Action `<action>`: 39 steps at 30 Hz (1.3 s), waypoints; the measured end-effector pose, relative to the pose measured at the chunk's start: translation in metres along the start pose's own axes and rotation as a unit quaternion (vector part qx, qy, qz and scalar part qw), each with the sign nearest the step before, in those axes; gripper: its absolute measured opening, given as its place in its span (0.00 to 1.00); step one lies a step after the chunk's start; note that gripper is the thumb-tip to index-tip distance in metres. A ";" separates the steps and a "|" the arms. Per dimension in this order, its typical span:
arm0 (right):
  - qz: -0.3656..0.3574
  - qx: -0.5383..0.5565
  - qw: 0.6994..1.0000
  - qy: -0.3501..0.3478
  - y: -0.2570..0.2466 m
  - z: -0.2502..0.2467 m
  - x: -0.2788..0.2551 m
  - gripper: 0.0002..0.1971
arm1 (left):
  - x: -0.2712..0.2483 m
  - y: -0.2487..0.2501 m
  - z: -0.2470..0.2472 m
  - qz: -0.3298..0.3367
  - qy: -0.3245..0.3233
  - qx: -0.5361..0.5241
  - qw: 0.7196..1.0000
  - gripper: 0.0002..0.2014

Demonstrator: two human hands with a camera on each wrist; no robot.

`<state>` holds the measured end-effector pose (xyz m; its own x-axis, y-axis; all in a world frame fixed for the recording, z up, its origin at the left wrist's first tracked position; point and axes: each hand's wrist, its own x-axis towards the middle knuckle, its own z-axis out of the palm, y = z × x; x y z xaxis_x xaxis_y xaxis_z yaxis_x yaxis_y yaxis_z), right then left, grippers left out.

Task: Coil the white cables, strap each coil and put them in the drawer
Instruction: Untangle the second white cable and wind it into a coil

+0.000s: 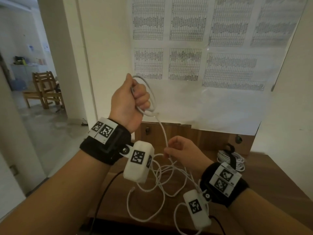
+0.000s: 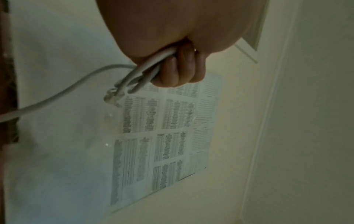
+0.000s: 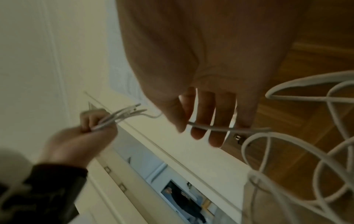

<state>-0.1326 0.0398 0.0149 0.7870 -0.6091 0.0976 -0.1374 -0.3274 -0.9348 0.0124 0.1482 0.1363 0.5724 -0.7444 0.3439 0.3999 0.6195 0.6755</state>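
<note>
My left hand (image 1: 133,97) is raised in front of the wall, its fingers (image 2: 180,71) curled round a small coil of white cable (image 1: 149,92) with a clear plug (image 2: 112,98) sticking out. From that coil the cable (image 1: 163,131) runs down to my right hand (image 1: 179,150), which pinches it between thumb and fingers (image 3: 201,121). The loose rest of the cable (image 1: 162,180) lies in tangled loops on the wooden table (image 1: 264,177). A finished white coil (image 1: 232,160) bound with a black strap lies at the table's back right.
A white wall with printed sheets (image 1: 186,38) under clear film stands right behind the table. Wooden chairs (image 1: 44,89) stand through the doorway on the left. Black wires (image 1: 105,192) run from my wrist cameras across the front of the table.
</note>
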 end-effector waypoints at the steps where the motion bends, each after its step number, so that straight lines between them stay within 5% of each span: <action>1: -0.001 -0.035 0.999 0.028 0.004 0.002 0.002 0.03 | 0.000 0.003 0.003 0.022 0.008 0.026 0.999 0.21; 5: -0.060 -0.092 0.988 0.109 0.009 0.007 0.003 0.06 | -0.002 -0.006 0.004 0.142 0.039 0.263 0.954 0.15; 7: -0.090 -0.057 0.985 0.135 0.001 0.007 0.000 0.05 | -0.004 -0.020 -0.004 0.189 -0.009 0.399 0.897 0.11; 10: -0.136 -0.015 0.979 0.153 -0.017 0.005 -0.005 0.03 | -0.010 -0.042 -0.013 0.166 -0.092 0.543 0.818 0.11; 14: -0.171 0.043 0.975 0.137 -0.038 -0.004 -0.014 0.04 | -0.019 -0.063 -0.018 0.171 -0.159 0.717 0.657 0.14; 18: -0.170 0.074 0.979 0.081 -0.045 -0.011 -0.018 0.08 | -0.020 -0.067 -0.020 0.200 -0.179 0.728 0.631 0.18; 22: -0.141 0.088 0.986 0.028 -0.048 -0.021 -0.021 0.10 | -0.019 -0.064 -0.020 0.238 -0.177 0.790 0.536 0.30; 24: -0.141 0.053 0.988 0.020 -0.048 -0.027 -0.020 0.13 | -0.019 -0.063 -0.021 0.247 -0.179 0.803 0.512 0.29; 27: -0.170 -0.008 0.985 0.035 -0.044 -0.032 -0.016 0.13 | -0.018 -0.059 -0.021 0.238 -0.188 0.788 0.536 0.21; 31: -0.196 -0.077 0.970 0.120 -0.033 -0.033 -0.011 0.14 | -0.016 -0.058 -0.017 0.162 -0.202 0.740 0.621 0.25; 34: -0.218 -0.119 0.952 0.177 -0.030 -0.037 -0.009 0.15 | -0.015 -0.052 -0.012 0.049 -0.203 0.645 0.735 0.27; 37: -0.181 -0.056 0.971 0.143 -0.033 -0.040 -0.007 0.16 | -0.017 -0.046 -0.009 -0.129 -0.180 0.437 0.872 0.26; 39: -0.163 -0.043 0.979 0.112 -0.036 -0.039 -0.007 0.19 | -0.021 -0.044 -0.006 -0.231 -0.165 0.318 0.905 0.26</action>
<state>-0.1569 0.0275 0.0613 0.6466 -0.6023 0.4681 0.0415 -0.5850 -0.8100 -0.0125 0.1380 0.0951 0.1621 -0.9862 0.0337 -0.0109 0.0324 0.9994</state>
